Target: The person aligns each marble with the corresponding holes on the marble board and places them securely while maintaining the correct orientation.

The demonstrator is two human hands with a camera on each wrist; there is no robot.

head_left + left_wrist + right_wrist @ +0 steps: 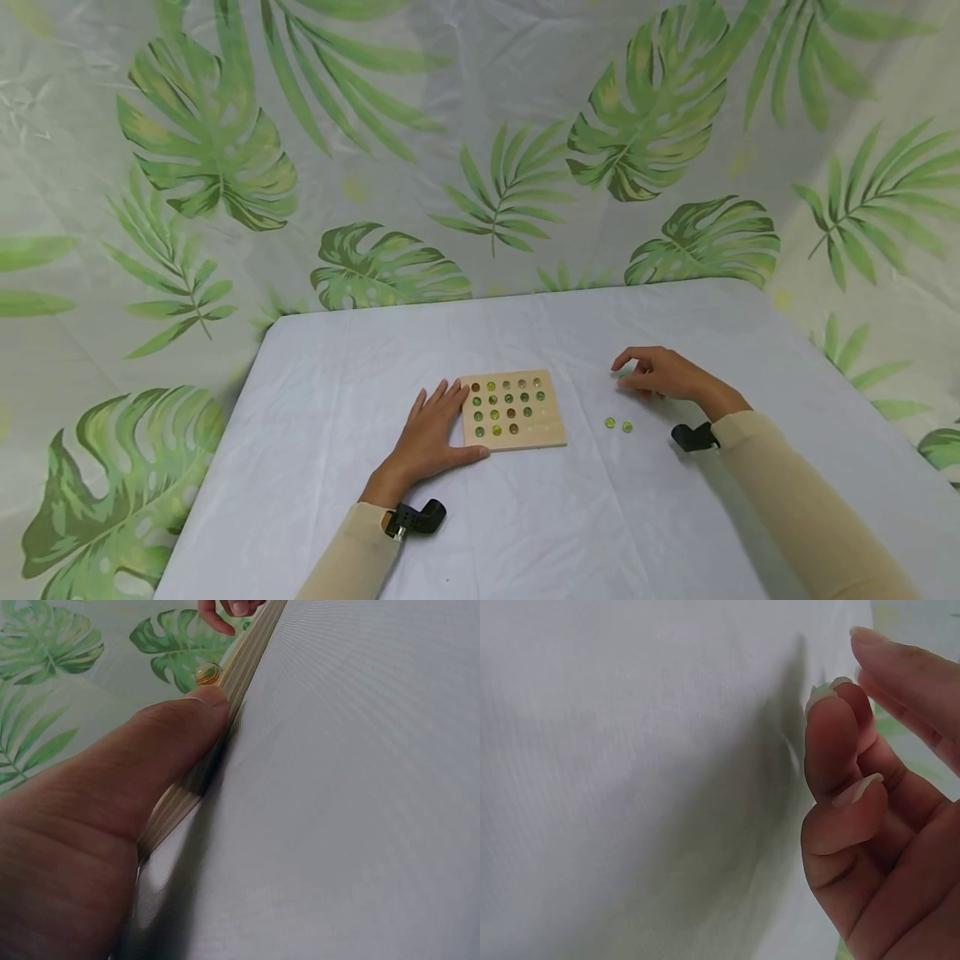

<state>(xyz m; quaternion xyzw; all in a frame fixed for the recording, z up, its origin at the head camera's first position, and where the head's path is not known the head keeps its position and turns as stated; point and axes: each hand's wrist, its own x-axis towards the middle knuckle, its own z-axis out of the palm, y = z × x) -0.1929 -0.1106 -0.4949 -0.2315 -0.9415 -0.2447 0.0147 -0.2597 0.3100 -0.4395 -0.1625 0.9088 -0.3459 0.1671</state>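
Observation:
A light wooden board [557, 429] lies on the white-covered table, with rows of round hollows. Glass marbles in green, yellow and brownish tones sit in most of them; bare hollows show at the right ends of the two near rows. My left hand [431, 437] rests spread at the board's left side, thumb [180, 724] against its near edge. Close to that thumb in the left wrist view sits a streaked glass marble [208, 673]. Right of the board, my right hand [663, 373] pinches a small green marble [823, 691], mostly hidden by the fingertips, above the cloth.
Two yellow-green marbles [610, 422] lie loose on the white tablecloth [570, 525] between the board and my right hand. Behind the table hangs a leaf-patterned curtain [525, 100]. A black wrist camera [423, 517] sticks out from my left wrist.

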